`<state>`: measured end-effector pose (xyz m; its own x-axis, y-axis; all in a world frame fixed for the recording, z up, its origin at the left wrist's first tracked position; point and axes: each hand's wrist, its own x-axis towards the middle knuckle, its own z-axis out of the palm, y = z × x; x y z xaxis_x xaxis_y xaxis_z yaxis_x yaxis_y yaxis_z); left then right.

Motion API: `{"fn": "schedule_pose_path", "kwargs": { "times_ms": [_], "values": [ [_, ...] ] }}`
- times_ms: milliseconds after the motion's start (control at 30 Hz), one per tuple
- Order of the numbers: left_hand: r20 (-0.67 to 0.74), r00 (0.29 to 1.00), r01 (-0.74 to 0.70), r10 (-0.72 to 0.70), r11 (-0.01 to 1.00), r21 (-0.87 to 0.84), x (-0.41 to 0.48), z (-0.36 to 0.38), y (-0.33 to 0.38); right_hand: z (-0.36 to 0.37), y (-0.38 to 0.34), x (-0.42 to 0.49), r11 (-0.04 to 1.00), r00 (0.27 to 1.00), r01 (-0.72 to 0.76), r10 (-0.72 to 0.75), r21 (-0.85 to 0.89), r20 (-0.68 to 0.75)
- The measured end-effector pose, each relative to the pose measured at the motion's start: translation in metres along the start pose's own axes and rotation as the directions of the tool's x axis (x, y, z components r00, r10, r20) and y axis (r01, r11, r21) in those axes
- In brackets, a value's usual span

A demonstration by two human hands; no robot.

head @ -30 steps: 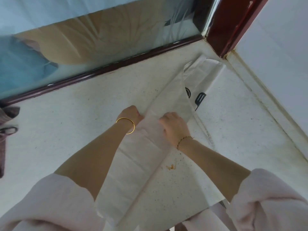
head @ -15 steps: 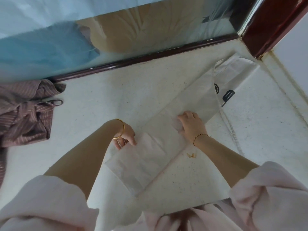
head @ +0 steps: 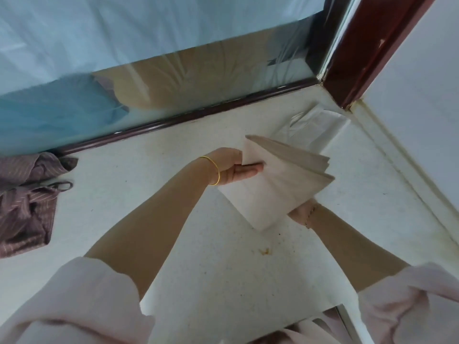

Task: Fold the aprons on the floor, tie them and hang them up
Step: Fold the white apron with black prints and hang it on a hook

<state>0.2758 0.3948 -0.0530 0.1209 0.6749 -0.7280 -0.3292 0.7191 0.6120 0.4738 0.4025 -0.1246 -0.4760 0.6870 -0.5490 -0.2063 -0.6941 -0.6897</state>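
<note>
A white apron (head: 275, 184) is folded into a thick, layered bundle and held above the floor between both hands. My left hand (head: 233, 167) grips its left edge, thumb on top and fingers behind the cloth. My right hand (head: 301, 212) holds the lower right corner from underneath and is mostly hidden by the fabric. The far end of the apron (head: 315, 127) still lies flat on the floor toward the corner. A crumpled brown striped apron (head: 24, 197) lies on the floor at the far left.
The white speckled floor (head: 149, 189) has a small orange stain (head: 264, 251). A dark red frame (head: 188, 117) runs along the glass panel ahead. A red post (head: 367, 53) stands in the corner beside the white wall (head: 419, 120).
The apron lay flat while my hands pressed and folded it; now the folded part is lifted off the floor, doubled over toward the corner. The view has shifted left.
</note>
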Motion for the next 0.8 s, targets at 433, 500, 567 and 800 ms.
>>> {"fn": "schedule_pose_path", "kwargs": {
  "times_ms": [433, 500, 567, 800],
  "values": [
    [-0.429, 0.852, 0.304, 0.299, 0.384, 0.872, 0.115, 0.026, 0.012, -0.066, -0.063, 0.062, 0.987, 0.882, -0.135, 0.078, -0.090, -0.464],
    [-0.365, 0.898, 0.244, 0.247, 0.410, 0.879, 0.119, 0.015, 0.002, -0.072, -0.059, 0.068, 0.987, 0.882, -0.148, 0.100, -0.069, -0.461],
    [-0.342, 0.911, 0.205, 0.231, 0.465, 0.861, 0.120, 0.007, -0.001, -0.077, -0.057, 0.071, 0.990, 0.889, -0.133, 0.094, -0.056, -0.448],
    [-0.213, 0.950, 0.013, 0.227, 0.655, 0.756, 0.107, -0.008, 0.000, -0.088, -0.058, 0.075, 0.999, 0.851, 0.014, -0.035, -0.043, -0.523]
  ]
}}
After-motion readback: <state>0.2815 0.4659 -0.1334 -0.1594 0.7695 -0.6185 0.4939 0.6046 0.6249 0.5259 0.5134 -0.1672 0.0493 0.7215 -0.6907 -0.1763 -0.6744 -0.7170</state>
